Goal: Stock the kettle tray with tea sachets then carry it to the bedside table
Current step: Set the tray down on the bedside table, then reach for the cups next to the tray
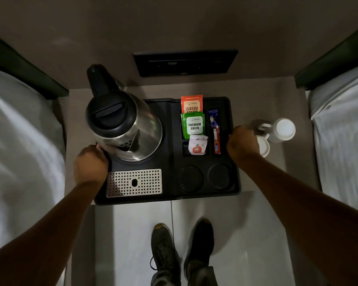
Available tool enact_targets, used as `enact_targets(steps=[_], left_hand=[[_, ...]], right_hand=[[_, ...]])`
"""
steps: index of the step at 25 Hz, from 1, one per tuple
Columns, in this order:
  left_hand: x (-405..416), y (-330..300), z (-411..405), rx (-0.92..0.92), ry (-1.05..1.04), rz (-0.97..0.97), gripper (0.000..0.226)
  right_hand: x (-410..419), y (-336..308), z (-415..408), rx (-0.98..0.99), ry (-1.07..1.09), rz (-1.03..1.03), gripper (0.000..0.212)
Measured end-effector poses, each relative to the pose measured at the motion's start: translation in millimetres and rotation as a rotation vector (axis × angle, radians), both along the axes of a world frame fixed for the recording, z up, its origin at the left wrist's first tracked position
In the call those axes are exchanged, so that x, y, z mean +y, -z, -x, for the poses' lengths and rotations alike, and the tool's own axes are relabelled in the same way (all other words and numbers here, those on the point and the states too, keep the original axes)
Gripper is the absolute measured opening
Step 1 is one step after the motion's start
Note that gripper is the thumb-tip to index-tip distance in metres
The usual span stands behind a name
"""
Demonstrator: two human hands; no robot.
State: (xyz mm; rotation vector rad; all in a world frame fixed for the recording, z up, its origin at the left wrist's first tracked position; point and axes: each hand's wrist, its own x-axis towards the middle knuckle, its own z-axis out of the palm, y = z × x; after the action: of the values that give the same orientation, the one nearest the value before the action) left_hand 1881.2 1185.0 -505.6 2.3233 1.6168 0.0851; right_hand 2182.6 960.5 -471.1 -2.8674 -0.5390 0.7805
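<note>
A black kettle tray [172, 195] lies on the bedside table [287, 100] between two beds. A steel kettle [124, 124] with a black lid stands on its left half, above a perforated metal drip grille [134, 182]. In the tray's right compartments stand an orange Classic Assam sachet [192, 104], a green Premium Green sachet [193, 125], a white sachet with a red apple [197, 145] and thin stick packets [215, 131]. My left hand [90, 164] grips the tray's left edge. My right hand [243, 143] grips its right edge.
Two white cups [283, 130] stand on the table just right of the tray, close to my right hand. White beds [19, 151] flank the table on both sides. A dark switch panel [184, 62] is on the wall behind. My shoes [182, 254] stand on the tiled floor.
</note>
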Motion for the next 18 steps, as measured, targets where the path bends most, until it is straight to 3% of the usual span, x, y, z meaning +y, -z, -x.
enact_targets(steps=[6, 10, 11, 13, 15, 18], left_hand=[[0, 5, -6, 0.041, -0.05, 0.059, 0.025], [-41, -9, 11, -0.116, -0.339, -0.041, 0.046], [-75, -18, 9, -0.16, -0.324, -0.06, 0.054], [-164, -36, -16, -0.267, -0.004, 0.082, 0.057], [-239, -39, -74, -0.267, 0.39, 0.234, 0.063], [-265, -35, -197, -0.204, 0.622, 0.179, 0.09]], right_hand=[[1, -3, -9, 0.034, 0.01, -0.038, 0.015], [-33, -32, -45, -0.182, -0.09, -0.203, 0.012], [-47, -40, -61, -0.258, -0.088, -0.197, 0.012], [-71, -44, -90, -0.292, -0.046, -0.079, 0.045], [-87, -34, -110, -0.163, -0.167, 0.147, 0.078], [-99, -9, -125, -0.012, -0.309, 0.193, 0.091]])
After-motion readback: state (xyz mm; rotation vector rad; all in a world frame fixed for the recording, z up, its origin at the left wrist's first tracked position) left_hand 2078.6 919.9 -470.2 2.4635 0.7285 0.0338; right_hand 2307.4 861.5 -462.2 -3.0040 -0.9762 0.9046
